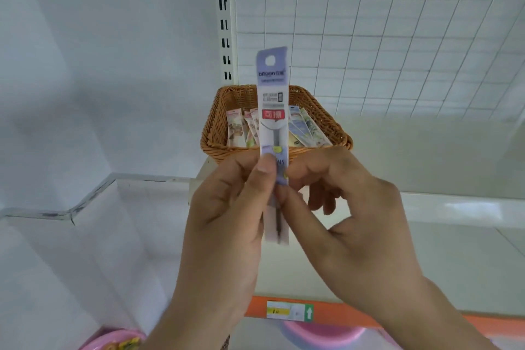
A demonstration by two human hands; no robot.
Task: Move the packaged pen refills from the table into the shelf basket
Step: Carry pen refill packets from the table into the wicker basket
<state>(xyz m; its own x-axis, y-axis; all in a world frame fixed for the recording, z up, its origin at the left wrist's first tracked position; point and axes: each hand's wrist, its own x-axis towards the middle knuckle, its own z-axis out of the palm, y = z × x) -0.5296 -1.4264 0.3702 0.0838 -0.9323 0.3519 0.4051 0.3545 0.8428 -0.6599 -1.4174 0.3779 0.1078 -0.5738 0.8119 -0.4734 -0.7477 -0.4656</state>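
While both hands pinch it, refill pack (273,111) stands upright before basket (216,133).

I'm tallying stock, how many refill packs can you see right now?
About 7: one pack held upright in both hands before the basket, roughly six lying inside the basket. The held pack hides some, so more may be there.

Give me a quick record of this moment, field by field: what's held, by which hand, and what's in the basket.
held item: refill pack, upright, in front of the basket
left hand: pinches the pack's lower part
right hand: fingers touch the pack's lower edge
basket: wicker, on the shelf, already holds several packs
below: orange shelf edge with a label
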